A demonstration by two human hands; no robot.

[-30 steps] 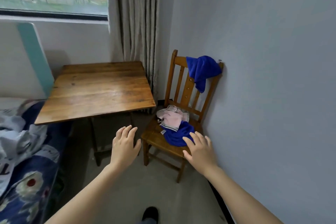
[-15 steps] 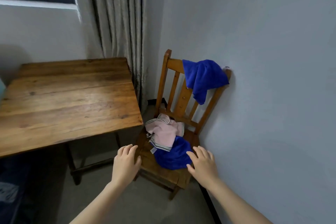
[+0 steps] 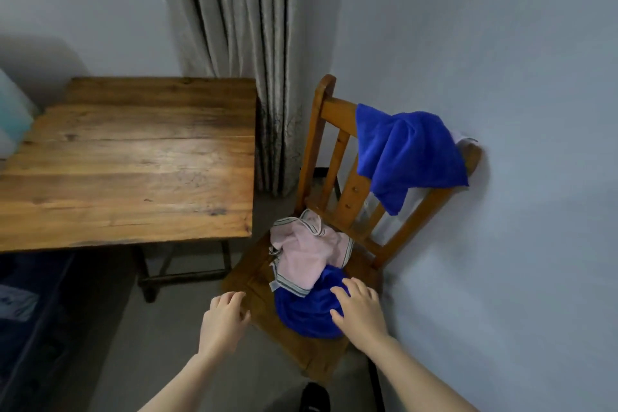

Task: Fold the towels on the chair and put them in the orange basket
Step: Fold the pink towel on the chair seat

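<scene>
A wooden chair (image 3: pixel 355 184) stands against the pale wall (image 3: pixel 501 43) in the right half of the frame, with its seat reaching down toward the bottom centre. A hanging blue towel (image 3: pixel 408 150) is draped loosely over the top rail at centre right, one corner drooping past the slats. On the seat, a crumpled pink towel (image 3: pixel 307 254) with grey striped edging lies toward the back. A second blue towel (image 3: pixel 307 311) is bunched just in front of it, partly tucked beneath the pink one.

Both hands reach in from the bottom of the frame. The right hand (image 3: pixel 361 311) is spread over the right side of the second blue towel, fingers apart and gently bent, resting on the cloth without gathering any of it. The left hand (image 3: pixel 224 318) sits at the front left edge of the seat with fingers loosely curled and nothing in them. Whether it touches the wood, I cannot tell.

To the left stands a bare wooden desk (image 3: pixel 133 160). A grey curtain (image 3: pixel 240 43) hangs in the corner behind it at top centre.
</scene>
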